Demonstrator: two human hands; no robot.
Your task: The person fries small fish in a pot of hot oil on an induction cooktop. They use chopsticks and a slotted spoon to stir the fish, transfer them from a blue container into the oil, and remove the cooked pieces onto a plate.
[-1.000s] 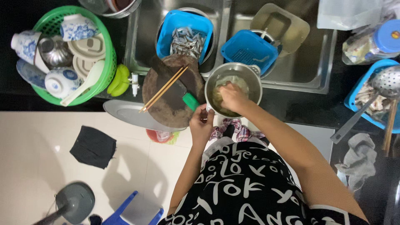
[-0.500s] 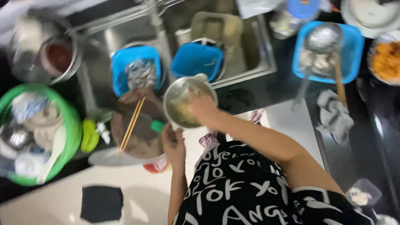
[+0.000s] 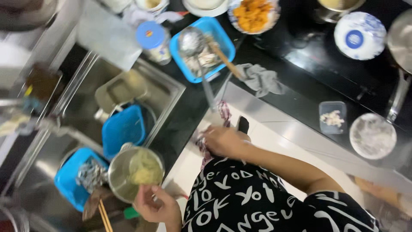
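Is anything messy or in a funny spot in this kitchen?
A little. A crumpled grey cloth lies bunched on the black counter, not folded. A long ladle sticks out over the edge of the blue tray. The picture is blurry, so I can't tell if anything has spilled.

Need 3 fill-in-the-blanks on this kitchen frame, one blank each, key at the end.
1. The left hand holds the round steel bowl by its ____.
2. The right hand touches a patterned ____ at the counter edge.
3. The metal ladle lies in a rectangular tray coloured ____.

Missing words: rim; cloth; blue
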